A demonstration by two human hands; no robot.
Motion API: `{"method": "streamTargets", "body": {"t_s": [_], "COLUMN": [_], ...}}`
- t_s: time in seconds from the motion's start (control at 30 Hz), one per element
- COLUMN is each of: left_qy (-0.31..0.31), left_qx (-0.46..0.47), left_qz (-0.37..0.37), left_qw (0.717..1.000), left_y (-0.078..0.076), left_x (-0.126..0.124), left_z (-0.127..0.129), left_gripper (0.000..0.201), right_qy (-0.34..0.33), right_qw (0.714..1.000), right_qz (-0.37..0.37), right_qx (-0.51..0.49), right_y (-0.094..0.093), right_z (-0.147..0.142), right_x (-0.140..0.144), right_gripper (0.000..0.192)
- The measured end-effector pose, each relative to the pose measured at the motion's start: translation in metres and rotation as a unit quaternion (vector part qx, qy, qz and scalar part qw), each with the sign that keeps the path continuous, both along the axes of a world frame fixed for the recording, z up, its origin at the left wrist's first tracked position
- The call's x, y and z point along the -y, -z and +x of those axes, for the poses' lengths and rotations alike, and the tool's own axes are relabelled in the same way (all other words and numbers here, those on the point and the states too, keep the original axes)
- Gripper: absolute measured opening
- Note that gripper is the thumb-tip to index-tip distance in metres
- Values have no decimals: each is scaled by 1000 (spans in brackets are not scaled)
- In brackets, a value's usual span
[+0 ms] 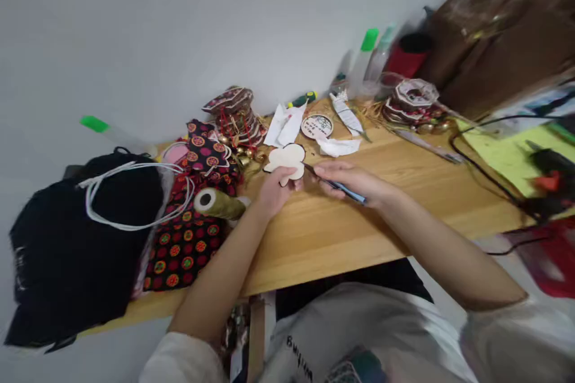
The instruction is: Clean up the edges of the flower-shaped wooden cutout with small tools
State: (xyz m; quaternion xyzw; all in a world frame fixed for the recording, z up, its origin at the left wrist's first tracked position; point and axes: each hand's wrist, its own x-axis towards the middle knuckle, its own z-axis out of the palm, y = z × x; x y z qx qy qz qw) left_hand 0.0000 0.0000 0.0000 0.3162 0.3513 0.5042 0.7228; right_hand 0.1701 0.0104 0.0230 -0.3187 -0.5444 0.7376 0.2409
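Note:
My left hand (pixel 279 187) is closed on a flat cream cutout (pixel 287 157) with rounded lobes and a dark outline, thumb on top. In my right hand (pixel 348 179) is a slim blue-handled tool (pixel 345 189), its dark end pointing at the cutout's right edge. Whether that end touches the cutout, and what kind of tool it is, I cannot make out. Just beyond lie white paper scraps (pixel 287 124) and a round disc (pixel 317 126) with dark writing.
A black bag (pixel 81 233), a coiled white cord (pixel 135 225), patterned fabric (pixel 182 254) and a thread spool (pixel 218 203) crowd the left. Beaded ornaments (pixel 411 102) and a green-handled screwdriver (pixel 303 99) lie along the back. Dark cables (pixel 483 170) and a yellow sheet (pixel 507 155) are at right.

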Motion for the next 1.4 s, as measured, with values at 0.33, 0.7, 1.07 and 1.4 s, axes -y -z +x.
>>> {"method": "streamTargets", "body": {"t_s": [0.33, 0.7, 1.07, 1.4], "left_qy": [-37, -32, -26, -18], "left_qx": [-35, -22, -19, -8], "left_qz": [19, 17, 17, 10], "left_qw": [999, 999, 999, 1000], "left_y": [6, 6, 4, 2], "left_x": [-1, -2, -1, -1], "left_z": [4, 3, 2, 2], "left_gripper": [22, 19, 18, 19], "right_qy": [-6, -13, -13, -16], "right_qw": [1000, 1000, 1000, 1000], "right_qz": [-3, -10, -8, -8], "right_qx": [-19, -24, -24, -23], "right_y": [-1, 2, 1, 1], "right_z": [0, 0, -1, 0], "right_x": [-2, -3, -2, -2], "right_gripper": [28, 27, 27, 25]}}
